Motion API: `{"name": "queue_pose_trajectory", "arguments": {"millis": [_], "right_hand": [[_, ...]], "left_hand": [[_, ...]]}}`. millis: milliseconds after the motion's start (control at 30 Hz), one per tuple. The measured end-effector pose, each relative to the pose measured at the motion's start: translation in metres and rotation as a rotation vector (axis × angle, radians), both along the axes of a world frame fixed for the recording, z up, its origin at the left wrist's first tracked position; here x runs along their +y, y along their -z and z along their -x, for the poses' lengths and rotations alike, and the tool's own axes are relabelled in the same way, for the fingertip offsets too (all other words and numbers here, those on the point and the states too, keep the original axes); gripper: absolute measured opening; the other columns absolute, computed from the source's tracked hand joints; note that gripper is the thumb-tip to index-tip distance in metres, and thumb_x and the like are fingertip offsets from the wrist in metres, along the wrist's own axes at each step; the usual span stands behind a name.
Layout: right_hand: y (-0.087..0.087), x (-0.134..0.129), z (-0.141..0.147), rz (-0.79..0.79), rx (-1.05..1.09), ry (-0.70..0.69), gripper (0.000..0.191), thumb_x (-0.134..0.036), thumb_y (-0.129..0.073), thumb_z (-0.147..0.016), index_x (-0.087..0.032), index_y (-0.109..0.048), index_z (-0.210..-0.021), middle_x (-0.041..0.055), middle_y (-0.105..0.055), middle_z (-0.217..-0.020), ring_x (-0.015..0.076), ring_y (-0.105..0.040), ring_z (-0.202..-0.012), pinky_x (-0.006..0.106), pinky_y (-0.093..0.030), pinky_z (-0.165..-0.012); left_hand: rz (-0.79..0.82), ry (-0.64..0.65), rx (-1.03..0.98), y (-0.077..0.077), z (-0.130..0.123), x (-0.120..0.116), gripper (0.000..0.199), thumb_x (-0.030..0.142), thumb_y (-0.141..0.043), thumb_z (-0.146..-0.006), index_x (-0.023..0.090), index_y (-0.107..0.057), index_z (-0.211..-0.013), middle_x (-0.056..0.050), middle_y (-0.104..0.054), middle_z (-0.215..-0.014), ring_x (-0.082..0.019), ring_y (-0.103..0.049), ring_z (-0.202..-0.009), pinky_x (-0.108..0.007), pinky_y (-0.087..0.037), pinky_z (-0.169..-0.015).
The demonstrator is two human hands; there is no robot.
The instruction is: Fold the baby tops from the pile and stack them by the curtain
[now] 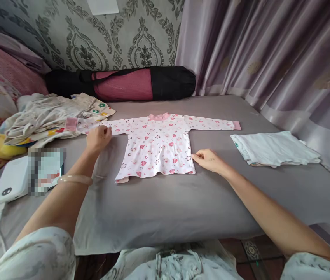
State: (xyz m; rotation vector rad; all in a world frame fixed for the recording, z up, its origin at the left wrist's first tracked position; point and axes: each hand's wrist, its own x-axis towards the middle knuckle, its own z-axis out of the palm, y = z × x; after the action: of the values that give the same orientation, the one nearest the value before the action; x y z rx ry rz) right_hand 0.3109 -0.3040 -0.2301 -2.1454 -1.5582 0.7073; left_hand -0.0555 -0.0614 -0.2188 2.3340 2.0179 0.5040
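White plastic makes up the power bank [11,179], at about 8 o'clock from the shirt [157,146], a cable running from it. Beside it lies a flat device [49,171], its face blurred out. A rumpled heap [44,116] of clothes sits at 10 o'clock, and the shirt's near-9-o'clock cuff [71,125] reaches its edge.

Next comes the left hand [98,137], fingers curled in at that sleeve [119,127]; it seems to pinch the cloth, though the fingertips are hard to make out. Beyond, towards 11 o'clock, rests a black and pink bag [124,84].

At the centre the shirt lies spread on the grey sheet [153,210], collar [159,116] at 12 and hem [153,175] at 6. Thin knit, I'd judge: light, soft and limp, nothing to break, but quick to ripple or skew if tugged from one side. The side seams, shoulders and hem corners would make the surest holds, with a light pinch.

At its 4 o'clock edge the right hand [208,159] has thumb and finger nipped together on the side, just above the hem corner. Further out, near 3 o'clock, lies a folded pale cloth [274,148].
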Motion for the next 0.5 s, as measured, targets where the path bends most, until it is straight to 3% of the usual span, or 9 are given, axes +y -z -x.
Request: {"name": "queue_pose_trajectory", "arguments": {"millis": [233,367,500], "right_hand": [[-0.010,-0.004,0.021,0.148,-0.102,-0.021,0.045,-0.057,-0.055,-0.077,-0.021,-0.048,-0.050,-0.0015,-0.047,-0.051,0.0119,-0.044,-0.051,0.025,-0.028,-0.049],[-0.011,-0.007,0.022,0.124,-0.109,-0.047,0.041,-0.053,-0.059,-0.073,-0.021,-0.045,-0.050,-0.0027,-0.047,-0.050,0.0116,-0.043,-0.050,0.024,-0.028,-0.048],[-0.005,-0.011,0.021,0.015,-0.038,-0.039,0.036,-0.050,-0.061,-0.071,-0.022,-0.048,-0.053,-0.0025,-0.052,-0.053,0.0122,-0.047,-0.053,0.023,-0.033,-0.049]], "left_hand": [[0.465,0.036,-0.327,-0.001,0.007,-0.066,0.034,0.049,-0.050,-0.076,0.020,-0.065,-0.066,-0.003,-0.071,-0.066,-0.019,-0.065,-0.067,-0.026,-0.048,-0.065],[0.594,0.103,-0.398,-0.002,0.012,-0.103,0.037,0.055,-0.054,-0.075,0.020,-0.065,-0.070,-0.003,-0.071,-0.064,-0.018,-0.065,-0.060,-0.026,-0.048,-0.058],[0.617,0.061,-0.341,-0.013,0.011,-0.134,0.043,0.061,-0.054,-0.077,0.019,-0.064,-0.079,-0.003,-0.069,-0.063,-0.019,-0.065,-0.061,-0.026,-0.044,-0.054]]}}
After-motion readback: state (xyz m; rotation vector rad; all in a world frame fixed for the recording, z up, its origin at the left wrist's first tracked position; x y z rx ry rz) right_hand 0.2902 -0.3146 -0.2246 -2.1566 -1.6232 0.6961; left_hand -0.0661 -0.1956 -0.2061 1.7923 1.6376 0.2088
